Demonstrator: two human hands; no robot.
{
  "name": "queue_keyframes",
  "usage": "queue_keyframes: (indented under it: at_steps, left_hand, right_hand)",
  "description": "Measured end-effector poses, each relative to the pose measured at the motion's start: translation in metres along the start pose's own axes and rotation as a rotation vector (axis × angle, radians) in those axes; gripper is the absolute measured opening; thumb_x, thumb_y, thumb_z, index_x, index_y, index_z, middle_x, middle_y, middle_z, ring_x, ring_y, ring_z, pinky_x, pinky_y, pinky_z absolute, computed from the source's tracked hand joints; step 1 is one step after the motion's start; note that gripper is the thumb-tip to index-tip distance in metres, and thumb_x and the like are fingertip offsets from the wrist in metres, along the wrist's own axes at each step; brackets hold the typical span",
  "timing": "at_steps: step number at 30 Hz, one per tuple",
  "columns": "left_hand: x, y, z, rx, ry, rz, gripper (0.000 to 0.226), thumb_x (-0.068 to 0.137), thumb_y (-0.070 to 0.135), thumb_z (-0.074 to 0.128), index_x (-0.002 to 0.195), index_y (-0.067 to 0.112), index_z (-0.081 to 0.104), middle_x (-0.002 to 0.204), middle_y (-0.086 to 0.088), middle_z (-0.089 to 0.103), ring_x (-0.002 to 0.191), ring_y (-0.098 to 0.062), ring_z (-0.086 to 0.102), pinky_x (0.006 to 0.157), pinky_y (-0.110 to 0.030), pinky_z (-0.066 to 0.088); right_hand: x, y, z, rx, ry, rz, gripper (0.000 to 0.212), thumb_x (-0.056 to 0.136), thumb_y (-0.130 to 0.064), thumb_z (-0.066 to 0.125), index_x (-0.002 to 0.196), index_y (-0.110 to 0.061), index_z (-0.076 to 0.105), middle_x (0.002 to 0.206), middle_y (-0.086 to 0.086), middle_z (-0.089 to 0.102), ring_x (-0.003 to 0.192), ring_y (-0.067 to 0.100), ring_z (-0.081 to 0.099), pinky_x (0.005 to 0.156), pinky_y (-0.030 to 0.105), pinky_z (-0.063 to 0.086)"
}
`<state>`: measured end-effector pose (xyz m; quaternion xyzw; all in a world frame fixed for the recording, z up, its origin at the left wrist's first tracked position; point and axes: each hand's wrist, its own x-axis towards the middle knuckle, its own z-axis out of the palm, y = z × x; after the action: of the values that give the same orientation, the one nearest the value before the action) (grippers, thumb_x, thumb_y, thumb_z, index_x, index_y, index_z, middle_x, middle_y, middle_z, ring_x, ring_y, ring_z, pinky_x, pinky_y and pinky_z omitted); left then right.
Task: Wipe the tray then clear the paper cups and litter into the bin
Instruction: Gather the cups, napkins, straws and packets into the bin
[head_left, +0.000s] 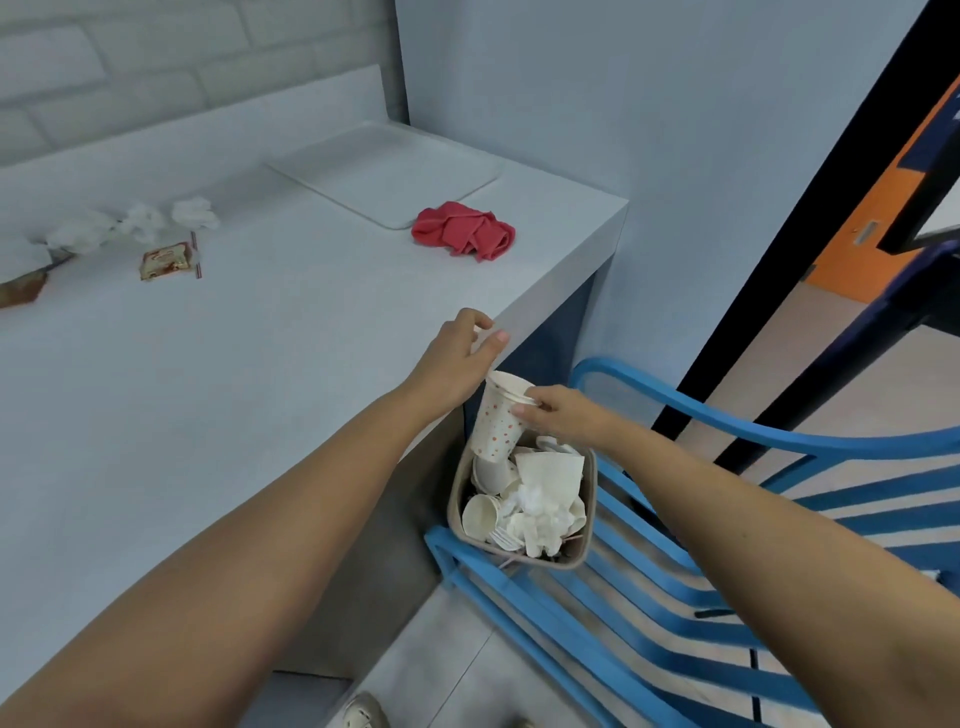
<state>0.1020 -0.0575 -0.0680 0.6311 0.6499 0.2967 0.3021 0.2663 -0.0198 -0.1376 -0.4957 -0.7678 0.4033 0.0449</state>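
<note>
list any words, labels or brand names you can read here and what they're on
No text here is legible.
Snack wrapper on the counter: a red logo and print, too blurred to read.
Paper cup in the right hand: orange dots only, no lettering visible.

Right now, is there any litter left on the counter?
Yes, crumpled tissues and a snack wrapper lie on the far left part of the counter.
</note>
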Motion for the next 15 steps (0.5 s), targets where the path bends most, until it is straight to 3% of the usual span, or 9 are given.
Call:
queue_keyframes:
  at_steps: [2,4,6,9,11,15]
  left_hand:
    - [-0.004,-0.001,-0.003,-0.003,0.024,0.011,0.035,0.098,0.036,0.039,0.126,0.016,0.041,0.13,-0.007,0.047,0.11,-0.016,0.049,0.083,-0.022,0.035]
    - [-0.008,-0.001,-0.006,-0.011,0.046,0.016,0.033,0.098,0.035,0.039,0.125,0.016,0.042,0.127,-0.006,0.049,0.102,-0.012,0.049,0.08,-0.021,0.036]
    - [-0.011,-0.003,-0.009,-0.017,0.07,0.016,0.032,0.098,0.034,0.04,0.125,0.016,0.042,0.125,-0.005,0.05,0.096,-0.012,0.05,0.078,-0.02,0.037]
    - [-0.016,-0.006,-0.012,-0.015,0.094,0.009,0.031,0.098,0.033,0.04,0.125,0.017,0.042,0.124,-0.005,0.051,0.095,-0.012,0.052,0.077,-0.021,0.04]
    - [-0.02,-0.009,-0.013,-0.032,0.105,0.002,0.03,0.098,0.032,0.04,0.124,0.016,0.042,0.124,-0.005,0.051,0.097,-0.013,0.053,0.08,-0.023,0.044]
    - [-0.025,-0.014,-0.016,-0.036,0.118,-0.013,0.029,0.098,0.031,0.041,0.123,0.016,0.043,0.122,-0.003,0.051,0.099,-0.015,0.055,0.084,-0.026,0.047]
  right_hand:
    - [0.005,0.013,0.024,-0.124,-0.062,0.02,0.03,0.099,-0.032,0.044,0.075,-0.013,0.049,0.071,-0.001,0.049,0.069,0.014,0.047,0.066,0.027,0.037]
    - [0.009,0.024,0.047,-0.244,-0.128,0.026,0.031,0.098,-0.033,0.045,0.072,-0.017,0.049,0.07,-0.003,0.043,0.075,0.018,0.048,0.068,0.028,0.035]
    - [0.013,0.034,0.067,-0.32,-0.186,0.002,0.025,0.096,-0.034,0.049,0.092,-0.015,0.065,0.092,0.004,0.052,0.099,0.026,0.05,0.084,0.032,0.038]
    - [0.019,0.043,0.086,-0.389,-0.233,-0.049,0.033,0.094,-0.035,0.052,0.119,-0.018,0.064,0.134,0.009,0.045,0.127,0.027,0.036,0.106,0.037,0.03]
    - [0.022,0.043,0.091,-0.484,-0.252,-0.083,0.034,0.095,-0.034,0.049,0.125,-0.022,0.061,0.143,0.009,0.037,0.131,0.028,0.031,0.109,0.039,0.027]
    - [0.03,0.044,0.095,-0.74,-0.343,-0.168,0.035,0.097,-0.035,0.043,0.128,-0.025,0.056,0.136,0.012,0.041,0.128,0.03,0.034,0.103,0.04,0.03]
